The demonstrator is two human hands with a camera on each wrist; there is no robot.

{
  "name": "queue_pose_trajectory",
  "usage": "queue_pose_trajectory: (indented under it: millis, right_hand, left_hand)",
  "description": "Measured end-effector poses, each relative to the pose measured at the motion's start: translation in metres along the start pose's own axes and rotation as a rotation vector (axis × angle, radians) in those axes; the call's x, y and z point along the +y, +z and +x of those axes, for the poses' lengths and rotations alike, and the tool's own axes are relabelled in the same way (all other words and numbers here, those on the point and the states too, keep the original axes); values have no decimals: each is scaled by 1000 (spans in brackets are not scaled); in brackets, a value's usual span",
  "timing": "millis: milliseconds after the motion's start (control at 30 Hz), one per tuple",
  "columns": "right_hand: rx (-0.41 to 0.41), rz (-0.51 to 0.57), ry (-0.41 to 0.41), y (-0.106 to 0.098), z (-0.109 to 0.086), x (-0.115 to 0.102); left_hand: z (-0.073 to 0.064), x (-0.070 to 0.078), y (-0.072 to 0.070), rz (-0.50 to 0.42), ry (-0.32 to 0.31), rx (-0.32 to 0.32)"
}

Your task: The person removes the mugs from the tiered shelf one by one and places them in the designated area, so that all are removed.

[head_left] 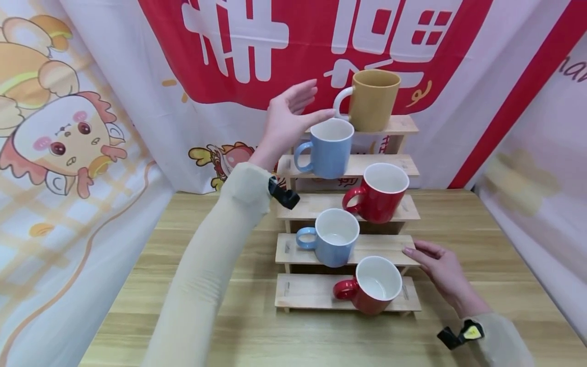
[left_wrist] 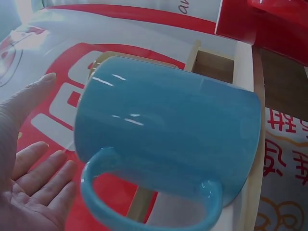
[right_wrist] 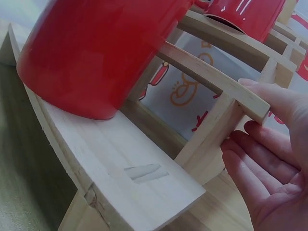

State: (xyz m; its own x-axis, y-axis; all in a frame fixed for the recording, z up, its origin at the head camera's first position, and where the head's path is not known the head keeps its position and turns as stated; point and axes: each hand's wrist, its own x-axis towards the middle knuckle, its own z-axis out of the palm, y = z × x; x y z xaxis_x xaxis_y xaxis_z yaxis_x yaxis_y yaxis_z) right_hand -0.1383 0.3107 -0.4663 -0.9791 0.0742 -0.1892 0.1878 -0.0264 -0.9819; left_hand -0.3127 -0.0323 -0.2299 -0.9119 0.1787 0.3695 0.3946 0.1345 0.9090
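My left hand (head_left: 291, 117) is raised above and to the left of the upper blue mug (head_left: 331, 153), fingers extended and thumb apart. It holds nothing; its thumb tip is close to the white handle of the yellow mug (head_left: 373, 102) on the top tier. In the left wrist view the palm (left_wrist: 36, 187) faces past the blue mug's rim. With thumb on top and fingers below, my right hand (head_left: 440, 270) grips the right end of the second-lowest tier of the wooden stand (head_left: 385, 248). A lower blue mug (head_left: 334, 252) stands on that tier.
A red mug (head_left: 380, 201) occupies the middle tier, and another red mug (head_left: 370, 298) the lowest. All handles point left. The stand rests on a wood-grain table (head_left: 183, 265). Behind hangs a printed curtain (head_left: 220, 56), with more cloth at both sides.
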Motion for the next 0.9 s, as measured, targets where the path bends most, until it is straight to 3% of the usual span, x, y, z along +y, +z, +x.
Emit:
queue_pose_trajectory:
  millis: [333,533,900]
  right_hand:
    - [-5,42,-24,0,-1,3]
    - [-15,3,-7,1,0,2]
    - [-9,-4,19,-1,1,4]
  left_hand:
    - [17,3,17,67,-114,-45]
    - [24,8,22,68,-168,-77]
    - [35,8,38,127,-183,-70]
